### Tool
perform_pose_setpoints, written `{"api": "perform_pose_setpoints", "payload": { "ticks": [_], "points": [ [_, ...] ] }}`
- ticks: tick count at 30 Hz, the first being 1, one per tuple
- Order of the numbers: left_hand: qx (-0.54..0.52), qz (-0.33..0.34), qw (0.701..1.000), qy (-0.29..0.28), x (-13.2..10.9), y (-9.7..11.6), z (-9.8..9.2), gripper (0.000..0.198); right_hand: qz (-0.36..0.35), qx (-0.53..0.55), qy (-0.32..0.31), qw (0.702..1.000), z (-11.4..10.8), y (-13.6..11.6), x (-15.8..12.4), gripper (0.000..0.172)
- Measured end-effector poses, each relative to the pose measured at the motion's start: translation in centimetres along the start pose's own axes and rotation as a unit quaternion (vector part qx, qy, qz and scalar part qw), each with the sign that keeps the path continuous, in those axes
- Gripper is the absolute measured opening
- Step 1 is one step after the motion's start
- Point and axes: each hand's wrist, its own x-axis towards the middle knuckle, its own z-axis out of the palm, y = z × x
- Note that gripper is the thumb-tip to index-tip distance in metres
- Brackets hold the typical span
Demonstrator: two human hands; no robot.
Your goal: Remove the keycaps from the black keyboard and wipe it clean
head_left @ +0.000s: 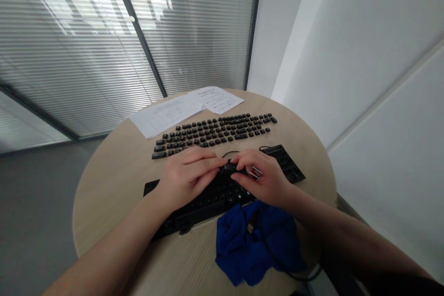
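Note:
A black keyboard (204, 210) lies at a slant beneath both hands, its middle partly hidden by them. My left hand (189, 173) reaches over it, fingertips closed against a small black keycap (228, 168). On the other side, my right hand (262, 173) touches the same keycap with its index finger. Its curled fingers also grip a thin metal tool (255, 172), of which only short silvery prongs show. Beyond the hands, many loose black keycaps (241, 132) stand in rows laid out like a keyboard.
A blue cloth (239, 249) lies at the front edge, with a USB cable (265, 236) across it. The black number-pad end (286, 162) shows to the right. Printed papers (166, 113) lie at the back of the round wooden table (100, 189).

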Motion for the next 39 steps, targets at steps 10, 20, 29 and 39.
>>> {"api": "perform_pose_setpoints", "payload": {
  "ticks": [10,20,29,39],
  "points": [
    [0.061,-0.122,0.977,-0.161,-0.9,-1.8,-1.0,0.037,0.226,-0.061,-0.038,0.972,-7.0,3.1,1.9,0.018],
    [0.081,-0.167,0.944,-0.271,-3.0,-5.3,-2.5,0.036,0.381,-0.383,-0.037,0.841,-13.0,17.5,2.1,0.02],
    [0.023,-0.174,0.942,-0.286,-2.5,-6.3,-1.7,0.024,0.387,-0.393,-0.075,0.831,-12.0,17.6,0.6,0.021],
    [-0.018,-0.234,0.92,-0.314,-2.5,-6.2,-1.3,0.03,0.365,-0.362,-0.069,0.855,-11.6,17.9,0.2,0.024]
  ]
}}
